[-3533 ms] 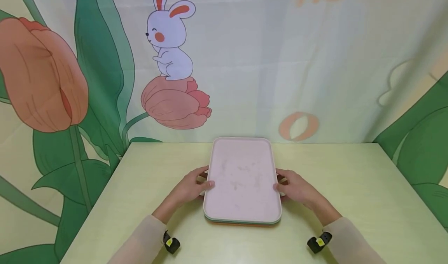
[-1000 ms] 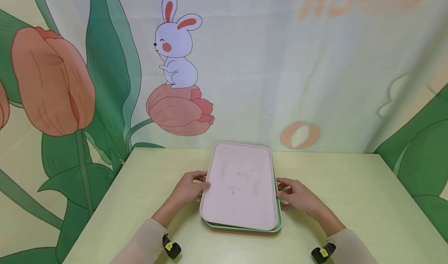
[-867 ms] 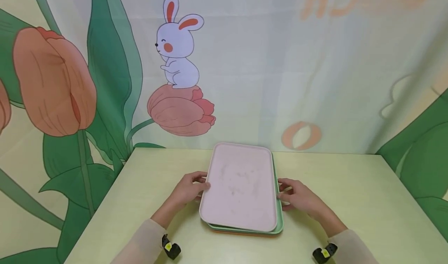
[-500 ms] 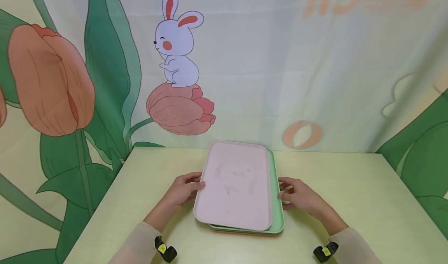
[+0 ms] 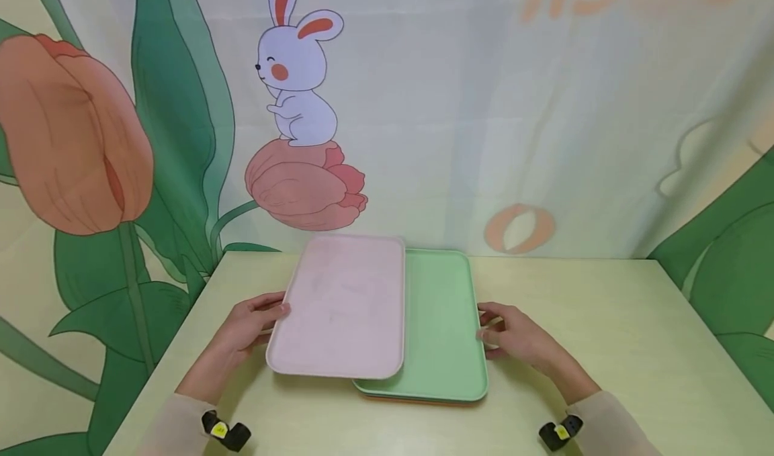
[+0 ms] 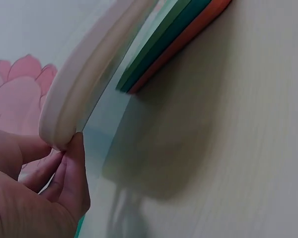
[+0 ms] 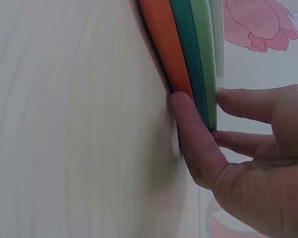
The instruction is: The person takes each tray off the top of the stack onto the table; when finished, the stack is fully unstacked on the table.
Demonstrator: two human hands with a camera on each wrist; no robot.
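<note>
My left hand point(image 5: 244, 325) pinches the left edge of a pale pink tray point(image 5: 345, 308), thumb on top and fingers underneath. This tray is held up over the table, with its right side overlapping a light green tray point(image 5: 444, 328). In the left wrist view, a gap shows between the pink tray point(image 6: 84, 69) and the stack. Below the green tray lie a teal tray point(image 7: 186, 34) and an orange tray point(image 7: 164, 39), mostly hidden from the head view. My right hand point(image 5: 520, 338) grips the stack's right edge, its fingers point(image 7: 193, 134) reaching under the orange tray.
A pale wooden table point(image 5: 605, 308) carries the stack near its back edge. Behind it hangs a curtain point(image 5: 423, 107) printed with a rabbit and tulips. Each sleeve has a small black device strapped at the cuff.
The pink tray, lined up on the stack 3.5 seconds ago, has slid left and risen with my left hand, uncovering much of the green tray. My right hand stays at the stack's edge.
</note>
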